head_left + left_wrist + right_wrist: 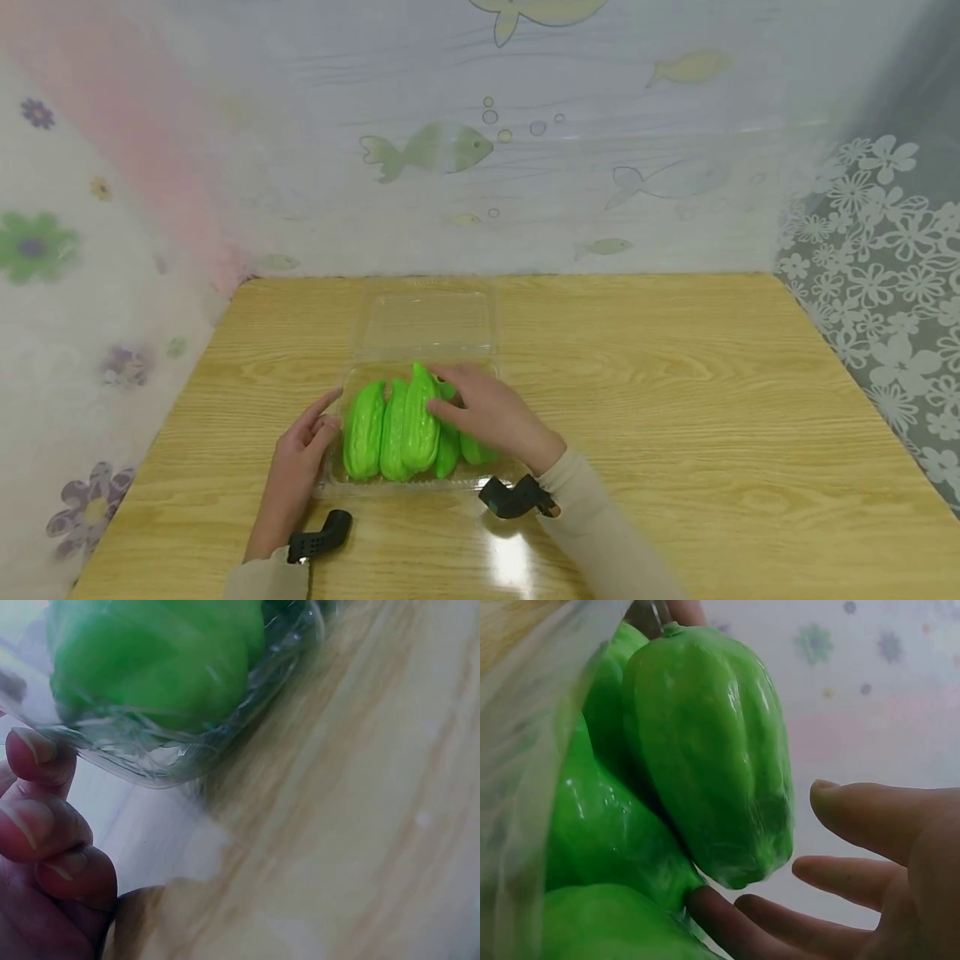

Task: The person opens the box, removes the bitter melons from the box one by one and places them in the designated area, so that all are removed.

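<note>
Fingers [847,879] of right hand [491,408] spread, empty, at ribbed green gourds [420,429] — left hand [298,457], grip unclear, should steady transparent plastic box [375,486].

Soft light fills the head view, leaving white glare by the near edge of the wooden table [675,417]. The left wrist view is dim and blurred; in the right, highlights streak the green gourd [712,750] before an unfocused flowered backdrop [885,720].
</note>
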Motion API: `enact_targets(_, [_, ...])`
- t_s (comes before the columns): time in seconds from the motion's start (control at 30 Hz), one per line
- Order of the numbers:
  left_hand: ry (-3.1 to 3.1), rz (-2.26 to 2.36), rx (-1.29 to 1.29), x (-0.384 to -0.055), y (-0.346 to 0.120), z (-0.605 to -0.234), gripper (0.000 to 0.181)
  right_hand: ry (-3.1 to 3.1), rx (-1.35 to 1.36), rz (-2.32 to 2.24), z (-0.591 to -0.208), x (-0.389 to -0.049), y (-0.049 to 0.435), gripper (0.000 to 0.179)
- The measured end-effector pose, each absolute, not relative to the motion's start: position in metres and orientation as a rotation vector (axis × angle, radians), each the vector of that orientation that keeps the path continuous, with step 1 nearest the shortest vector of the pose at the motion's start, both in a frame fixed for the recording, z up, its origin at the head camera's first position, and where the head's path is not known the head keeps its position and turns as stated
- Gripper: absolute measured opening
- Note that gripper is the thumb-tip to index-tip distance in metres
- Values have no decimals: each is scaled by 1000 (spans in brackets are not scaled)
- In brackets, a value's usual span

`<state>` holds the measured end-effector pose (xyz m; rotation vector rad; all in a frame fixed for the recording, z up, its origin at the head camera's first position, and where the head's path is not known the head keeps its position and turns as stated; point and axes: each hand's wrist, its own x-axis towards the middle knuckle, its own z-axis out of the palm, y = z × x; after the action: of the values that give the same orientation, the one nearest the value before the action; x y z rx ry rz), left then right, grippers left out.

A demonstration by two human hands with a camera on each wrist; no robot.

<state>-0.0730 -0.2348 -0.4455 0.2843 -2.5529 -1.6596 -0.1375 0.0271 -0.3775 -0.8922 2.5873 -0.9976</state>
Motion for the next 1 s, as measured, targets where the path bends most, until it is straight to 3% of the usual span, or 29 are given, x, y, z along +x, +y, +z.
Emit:
enact_targets(0.57, [-2553,-1645,303,-62,-229,-439,40,2772,-888,-677,-375,-118,15,73])
enact_targets(1.0, [-2554,-1650,291,-62,-229,-440,40,2847,-1017,-550,-376,-111,12,72])
